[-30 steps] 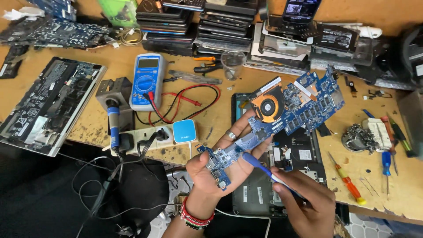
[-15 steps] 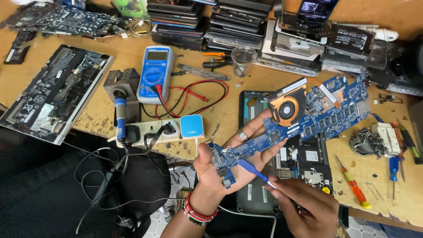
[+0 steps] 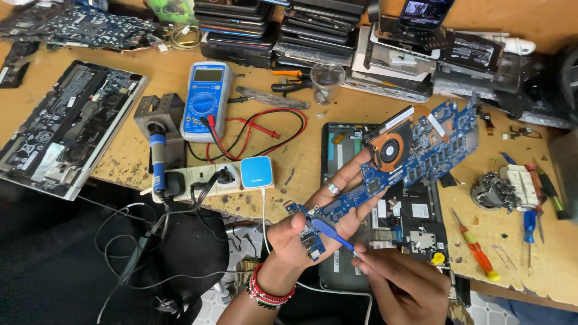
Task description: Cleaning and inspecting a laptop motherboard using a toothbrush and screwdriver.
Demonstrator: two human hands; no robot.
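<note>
Circuit board — long, blue, with a copper-coloured fan at its upper part — is out of the open laptop shell and held up above it, tilted, running from low left to upper right. Left hand grasps the board's lower end, thumb on top, fingers spread beneath; ring on one finger, beaded bands at the wrist. Right hand is closed around a thin blue-handled tool, its tip resting on the board's lower end near the left thumb.

Progress, as I judge it: board already lifted free of the shell, fan not yet taken off it, work now at the small end piece. Shell lies bare on the wooden bench, some parts inside it.

Around: blue meter with red and black leads, soldering iron in its stand, power strip, orange screwdriver, blue screwdriver, another opened laptop far left — stacked devices along the back edge
</note>
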